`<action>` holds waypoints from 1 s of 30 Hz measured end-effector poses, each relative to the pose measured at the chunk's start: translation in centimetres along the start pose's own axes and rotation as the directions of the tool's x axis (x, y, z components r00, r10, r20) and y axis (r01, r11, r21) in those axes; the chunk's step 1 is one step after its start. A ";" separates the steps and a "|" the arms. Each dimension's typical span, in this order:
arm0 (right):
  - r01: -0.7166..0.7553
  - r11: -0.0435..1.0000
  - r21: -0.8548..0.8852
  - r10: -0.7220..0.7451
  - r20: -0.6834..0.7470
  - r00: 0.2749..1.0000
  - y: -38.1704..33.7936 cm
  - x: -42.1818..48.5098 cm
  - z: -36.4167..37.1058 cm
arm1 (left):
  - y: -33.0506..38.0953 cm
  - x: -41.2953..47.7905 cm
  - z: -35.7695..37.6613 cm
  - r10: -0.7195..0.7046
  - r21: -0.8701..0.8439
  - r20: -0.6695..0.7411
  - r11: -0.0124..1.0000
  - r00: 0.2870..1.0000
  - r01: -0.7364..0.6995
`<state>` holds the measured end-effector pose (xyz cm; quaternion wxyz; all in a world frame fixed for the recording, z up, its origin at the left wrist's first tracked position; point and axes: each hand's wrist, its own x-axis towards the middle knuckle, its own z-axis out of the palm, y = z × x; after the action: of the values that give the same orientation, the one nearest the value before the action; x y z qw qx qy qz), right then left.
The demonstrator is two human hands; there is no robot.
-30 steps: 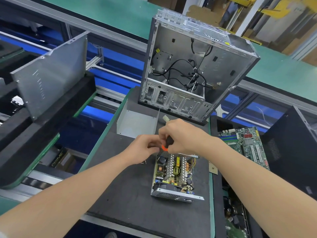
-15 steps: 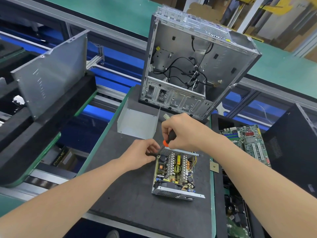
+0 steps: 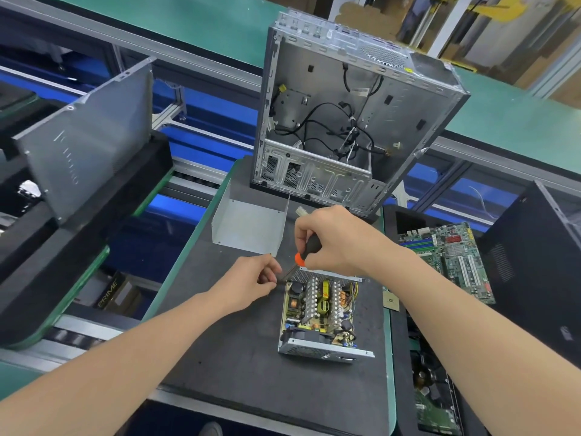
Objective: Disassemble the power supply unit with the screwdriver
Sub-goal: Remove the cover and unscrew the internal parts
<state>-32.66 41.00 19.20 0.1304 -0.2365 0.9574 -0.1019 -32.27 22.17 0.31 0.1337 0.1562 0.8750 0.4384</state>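
Observation:
The opened power supply unit [image 3: 320, 313] lies on the dark mat [image 3: 239, 357], its circuit board, coils and heat sinks exposed. Its bent metal cover [image 3: 248, 229] lies behind it to the left. My right hand [image 3: 333, 239] grips the screwdriver [image 3: 306, 251] by its black and orange handle, shaft slanting down to the unit's far left corner. My left hand [image 3: 251, 283] pinches at the shaft's tip beside that corner; the tip itself is hidden by my fingers.
An empty computer case [image 3: 345, 121] with loose cables stands upright behind the mat. A motherboard [image 3: 449, 259] lies to the right, beside a black case [image 3: 540, 269]. A grey side panel [image 3: 85, 136] leans at the left. More boards sit in the bin at lower right.
Both hands have lifted slightly away from the unit's far edge; the screwdriver handle rose and the left hand's fingers moved left of the corner.

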 end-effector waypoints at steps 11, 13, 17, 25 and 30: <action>-0.117 0.982 0.149 0.135 -0.117 0.984 -0.7 -2.1 1.2 | -1.9 -2.7 -1.4 0.037 0.135 0.002 0.990 0.999 -0.037; -0.141 0.976 0.165 0.164 -0.137 0.977 -0.9 -2.7 1.2 | -1.7 -2.9 -1.4 0.054 0.136 -0.027 0.990 0.998 -0.050; -0.172 0.974 0.149 0.190 -0.116 0.975 -1.5 -3.7 0.8 | -0.9 -3.8 -0.7 0.092 0.014 -0.071 0.996 0.993 -0.091; -0.227 0.968 0.109 0.238 -0.102 0.966 -2.9 -4.4 1.7 | -1.2 -5.0 2.7 0.140 -0.139 0.076 0.982 0.987 -0.128; -0.224 0.966 0.130 0.239 -0.120 0.963 -3.8 -4.5 1.8 | -1.8 -5.5 3.2 0.171 -0.176 0.052 0.971 0.984 -0.159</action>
<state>-26.66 39.59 19.39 0.0897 -0.1075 0.9777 -0.1567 -26.34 21.31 -2.51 0.1387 0.2307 0.8131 0.5162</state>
